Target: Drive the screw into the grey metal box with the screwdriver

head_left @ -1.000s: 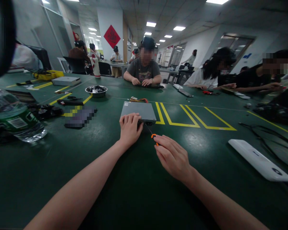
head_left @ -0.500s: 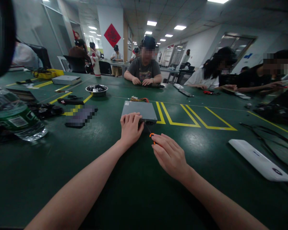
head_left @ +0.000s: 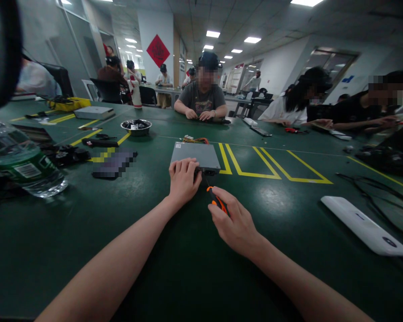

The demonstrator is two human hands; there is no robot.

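Right hand (head_left: 237, 223) opened wider around screwdriver (head_left: 217, 200), left hand (head_left: 184, 181) on gray box (head_left: 196, 153)

Your single head view, looking forward and down across the green table (head_left: 174, 286), flat grey metal box (head_left: 195, 153) mid-view.

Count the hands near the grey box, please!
2. The left hand holds the near edge of the grey box; the right hand holds an orange-and-black tool in front.

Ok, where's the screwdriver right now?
Head view, just right of centre: the screwdriver is in the right hand, shaft angled up toward the near edge of the grey metal box, beside the left hand.
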